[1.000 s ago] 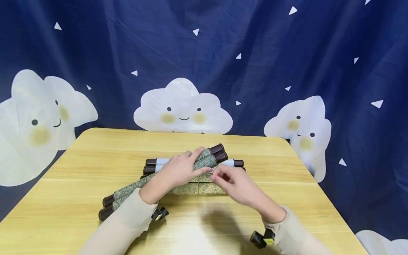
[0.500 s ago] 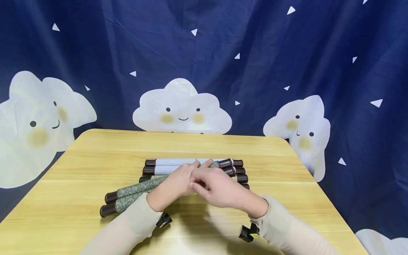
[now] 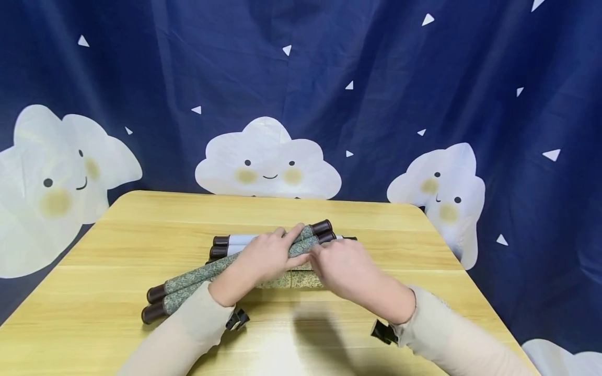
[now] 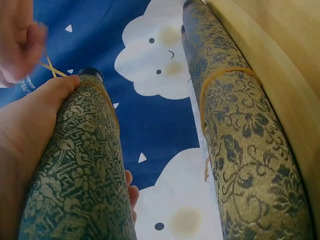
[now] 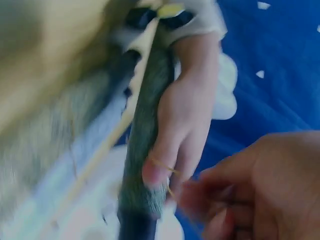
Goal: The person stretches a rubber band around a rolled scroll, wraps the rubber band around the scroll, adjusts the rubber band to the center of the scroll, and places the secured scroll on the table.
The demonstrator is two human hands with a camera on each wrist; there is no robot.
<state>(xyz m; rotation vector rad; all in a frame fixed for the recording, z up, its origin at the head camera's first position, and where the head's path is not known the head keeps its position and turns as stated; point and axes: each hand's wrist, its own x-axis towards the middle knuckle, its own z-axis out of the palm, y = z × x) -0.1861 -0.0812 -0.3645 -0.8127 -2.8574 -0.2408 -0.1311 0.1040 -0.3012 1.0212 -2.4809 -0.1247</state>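
Observation:
My left hand (image 3: 270, 256) grips a pair of green patterned scrolls (image 3: 197, 275) with dark brown end knobs. They lie slanted, the far end raised over the other scrolls. In the left wrist view a thin yellow rubber band (image 4: 59, 72) runs around the green pair near its far end and stretches past my left thumb. My right hand (image 3: 350, 271), just right of the left, pinches the free loop of that band; its fingers (image 5: 200, 197) blur in the right wrist view. Behind lie yellow patterned scrolls (image 3: 308, 281) with a rubber band (image 4: 227, 71) around them.
Pale blue scrolls (image 3: 242, 239) with dark ends lie beyond the yellow ones, partly hidden by my left hand. Everything lies on a light wooden table (image 3: 141, 230). A dark blue curtain (image 3: 367, 42) printed with white clouds hangs behind the table's far edge.
Half a second ago my right hand crossed over the left one; now it is back on the right. The green scrolls' far end dipped, then rose again, still in my left hand.

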